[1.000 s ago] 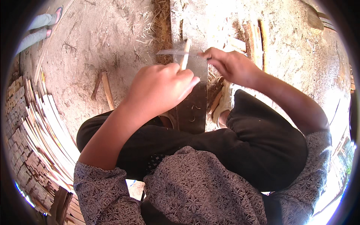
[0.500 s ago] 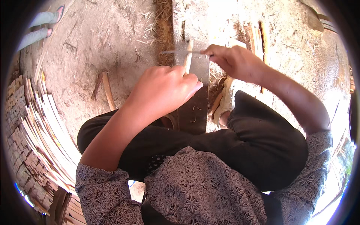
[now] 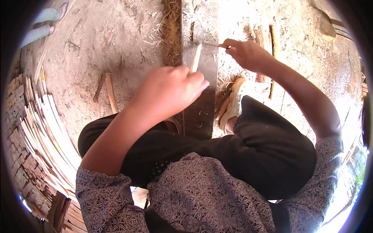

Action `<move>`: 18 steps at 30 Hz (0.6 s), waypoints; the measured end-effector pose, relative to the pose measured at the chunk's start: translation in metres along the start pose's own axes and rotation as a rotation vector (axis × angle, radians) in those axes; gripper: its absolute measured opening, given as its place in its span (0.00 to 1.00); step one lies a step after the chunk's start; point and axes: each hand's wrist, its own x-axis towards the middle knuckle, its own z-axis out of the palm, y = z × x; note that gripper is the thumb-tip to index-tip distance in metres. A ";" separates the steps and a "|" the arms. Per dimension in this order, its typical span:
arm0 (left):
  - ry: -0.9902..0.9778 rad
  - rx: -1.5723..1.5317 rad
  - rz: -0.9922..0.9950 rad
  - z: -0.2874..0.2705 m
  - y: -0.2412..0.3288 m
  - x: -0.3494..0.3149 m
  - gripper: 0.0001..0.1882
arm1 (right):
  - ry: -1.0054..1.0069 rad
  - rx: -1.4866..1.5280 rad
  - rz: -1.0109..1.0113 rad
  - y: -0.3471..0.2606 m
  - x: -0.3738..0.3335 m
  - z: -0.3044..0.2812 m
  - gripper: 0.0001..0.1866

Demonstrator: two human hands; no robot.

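Note:
My left hand (image 3: 173,87) is closed round a pale wooden stick (image 3: 196,60). One end of the stick sticks out past the fist, pointing away from me; the rest is hidden in the hand. My right hand (image 3: 248,54) is closed on a knife (image 3: 210,44), its thin blade pointing left and smeared by motion. The blade lies at the far tip of the stick; whether it touches cannot be made out. Below both hands a long dark plank (image 3: 199,116) runs away from between my legs, with a few curled shavings on it.
Shavings (image 3: 171,39) lie thick along the plank's left edge. Two wood pieces (image 3: 110,93) rest on the dirt floor to the left, beside a stack of long pale strips (image 3: 50,124). Another person's legs (image 3: 44,23) show at the far left. More wood pieces (image 3: 266,42) lie to the right.
My right hand and the knife have moved away from me and slightly right, taking the blade from across the stick to its tip. The left hand has shifted slightly, still holding the stick.

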 end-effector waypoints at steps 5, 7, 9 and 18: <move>0.071 -0.469 -0.364 -0.009 -0.005 0.005 0.16 | 0.042 0.230 0.191 -0.021 -0.017 0.024 0.16; 0.103 -0.590 -0.426 -0.012 -0.003 0.014 0.18 | 0.075 0.157 0.146 0.033 -0.017 0.033 0.16; 0.252 -0.768 -0.482 0.000 -0.015 0.006 0.23 | 0.003 0.247 0.134 -0.023 -0.010 0.005 0.16; 0.174 -1.215 -0.595 0.012 -0.015 -0.003 0.18 | -0.072 0.205 0.102 -0.035 -0.007 -0.008 0.17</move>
